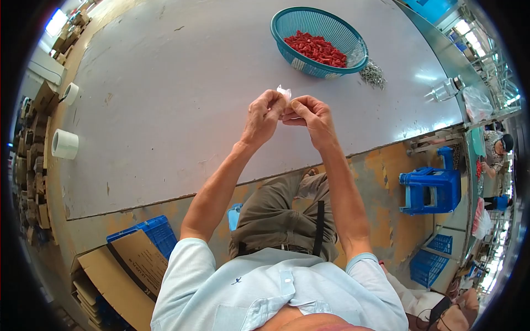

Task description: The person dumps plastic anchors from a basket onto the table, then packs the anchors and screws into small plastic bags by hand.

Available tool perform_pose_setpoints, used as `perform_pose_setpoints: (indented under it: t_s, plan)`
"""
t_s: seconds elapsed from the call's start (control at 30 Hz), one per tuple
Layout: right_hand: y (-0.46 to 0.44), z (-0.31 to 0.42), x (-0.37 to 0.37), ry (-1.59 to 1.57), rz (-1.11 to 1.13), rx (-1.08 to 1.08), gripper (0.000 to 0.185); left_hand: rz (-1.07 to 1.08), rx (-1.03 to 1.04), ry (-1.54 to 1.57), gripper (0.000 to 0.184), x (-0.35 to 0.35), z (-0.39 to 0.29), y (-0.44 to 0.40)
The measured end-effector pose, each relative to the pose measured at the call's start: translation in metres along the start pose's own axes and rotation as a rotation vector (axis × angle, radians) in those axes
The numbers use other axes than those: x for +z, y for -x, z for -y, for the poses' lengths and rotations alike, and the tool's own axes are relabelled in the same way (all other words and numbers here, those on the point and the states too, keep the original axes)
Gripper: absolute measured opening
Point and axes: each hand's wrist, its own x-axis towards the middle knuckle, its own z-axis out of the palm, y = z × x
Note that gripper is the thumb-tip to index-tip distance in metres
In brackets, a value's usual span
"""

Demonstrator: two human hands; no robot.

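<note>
My left hand is closed in a pinch above the table, around a small crumpled white piece, thin like film or paper, whose top sticks up past the fingertips. Touching it from the other side, my right hand has thumb and fingers pressed together. What lies between those right fingertips is hidden. Beyond the hands stands a teal plastic basket with many small red pieces in it. Beside its right rim lies a pile of small silvery metal parts.
Two white tape rolls stand at the table's left edge. A clear jar lies near the right edge by a plastic bag. Below are blue stools, a cardboard box and blue crates. Other people sit at the right.
</note>
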Motion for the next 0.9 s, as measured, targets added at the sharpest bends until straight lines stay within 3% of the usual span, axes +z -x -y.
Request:
perform_pose_setpoints:
  t_s: [0.07,0.17,0.2,0.3,0.4,0.5,0.57,0.6,0.67,0.77,0.9]
  plan:
    - [0.002,-0.001,-0.002,0.008,-0.006,0.000,0.019,0.034,-0.030,0.051,0.013,0.001,-0.001,0.001]
    - [0.002,-0.007,-0.007,0.086,0.003,-0.065,0.019,0.017,0.098,-0.095,0.015,0.000,0.006,0.000]
    - [0.006,-0.004,-0.005,0.031,-0.032,-0.071,0.019,0.087,0.004,0.097,0.016,0.000,0.010,0.002]
    - [-0.001,-0.016,-0.007,-0.068,-0.154,-0.218,0.018,-0.026,0.145,-0.212,0.013,-0.002,0.010,0.001]
    - [0.008,0.004,-0.004,0.079,-0.202,-0.240,0.018,-0.096,0.092,-0.100,0.013,-0.003,0.000,0.007]
    - [0.005,0.015,-0.006,0.353,-0.136,-0.345,0.031,-0.094,0.116,0.076,0.014,-0.006,0.005,0.002]
    - [-0.003,0.024,-0.012,0.271,-0.344,-0.418,0.048,-0.075,0.104,0.157,0.015,-0.010,0.007,-0.001]
    - [-0.005,0.029,-0.019,0.269,-0.342,-0.418,0.048,-0.081,0.080,0.200,0.015,-0.010,0.006,-0.002]
    - [-0.011,0.042,-0.038,0.483,-0.509,-0.431,0.062,-0.088,0.062,0.242,0.015,-0.010,0.006,-0.004]
    - [-0.038,0.030,-0.079,0.673,-0.555,-0.455,0.071,-0.077,0.053,0.242,0.015,-0.008,0.010,-0.005]
    - [-0.047,0.055,-0.086,0.600,-0.538,-0.218,0.047,-0.054,0.074,0.248,0.016,-0.008,0.012,-0.005]
